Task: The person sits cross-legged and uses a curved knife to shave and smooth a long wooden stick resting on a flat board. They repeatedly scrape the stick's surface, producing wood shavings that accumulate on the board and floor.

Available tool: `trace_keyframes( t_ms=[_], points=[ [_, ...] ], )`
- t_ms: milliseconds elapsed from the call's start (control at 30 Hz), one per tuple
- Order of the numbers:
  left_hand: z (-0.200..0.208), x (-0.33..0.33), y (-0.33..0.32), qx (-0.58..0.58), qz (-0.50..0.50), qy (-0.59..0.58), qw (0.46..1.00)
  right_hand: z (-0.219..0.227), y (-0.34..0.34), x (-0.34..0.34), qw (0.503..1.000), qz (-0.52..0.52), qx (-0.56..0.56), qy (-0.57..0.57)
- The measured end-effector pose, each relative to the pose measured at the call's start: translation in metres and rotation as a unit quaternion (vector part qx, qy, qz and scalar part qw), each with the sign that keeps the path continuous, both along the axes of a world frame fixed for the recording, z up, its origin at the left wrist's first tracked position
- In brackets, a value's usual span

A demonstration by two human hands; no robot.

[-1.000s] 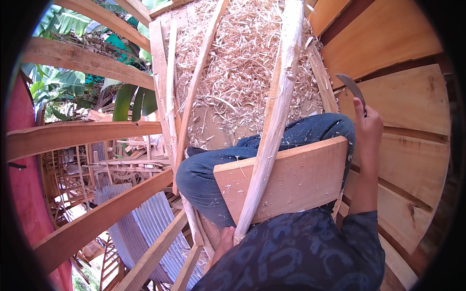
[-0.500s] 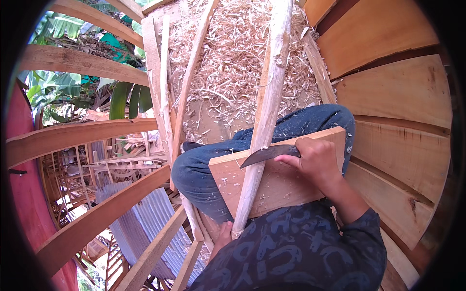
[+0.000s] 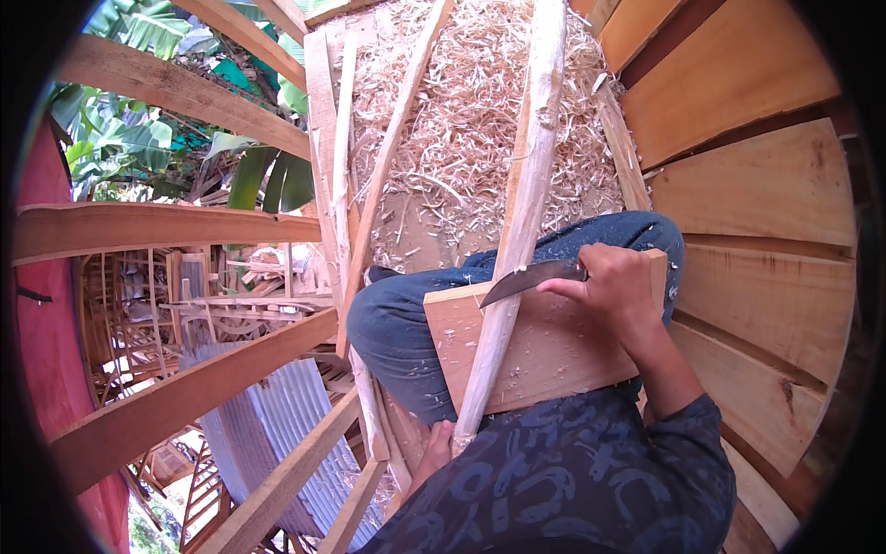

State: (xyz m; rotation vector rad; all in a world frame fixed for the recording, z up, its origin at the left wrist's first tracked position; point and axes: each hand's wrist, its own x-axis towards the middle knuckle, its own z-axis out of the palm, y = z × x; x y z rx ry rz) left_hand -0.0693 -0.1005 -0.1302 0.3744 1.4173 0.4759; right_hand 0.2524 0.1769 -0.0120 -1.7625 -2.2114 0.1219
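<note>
My right hand is closed round the handle of a knife with a dark, curved blade. That blade lies across a long, pale, peeled wooden pole, its tip pointing left. The pole slants from the far side down to my waist, over a flat wooden board propped on my lap and legs. At the pole's near end, my left hand is closed on it from the left side, with most of its fingers hidden. Small chips are scattered on the board.
Curly wood shavings cover the floor beyond my folded legs. Thin wooden strips lie to the left. Slatted railing runs along the left, with corrugated sheets below. Wide planks wall the right side.
The whole view has shifted a little, so things sit further right. The knife stays across the pole at nearly the same place, and my left hand keeps to the pole's near end.
</note>
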Motion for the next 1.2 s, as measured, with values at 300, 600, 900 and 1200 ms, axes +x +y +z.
trace_keyframes(
  t_ms=[300,600,900,1200],
  points=[
    [0.052,0.018,0.03,0.029,-0.017,0.02,0.999,0.012,0.046,0.081,0.928,-0.368,-0.026,0.059],
    [0.02,0.018,0.021,0.058,0.016,0.046,0.997,0.034,-0.009,0.035,0.991,-0.11,-0.059,0.048],
    [0.027,0.012,0.014,0.072,-0.026,0.069,0.995,0.006,0.005,0.003,0.995,-0.044,-0.082,0.032],
    [0.015,0.012,0.02,0.087,-0.035,0.075,0.993,0.055,0.023,0.063,0.958,-0.238,-0.077,0.143]
  ],
)
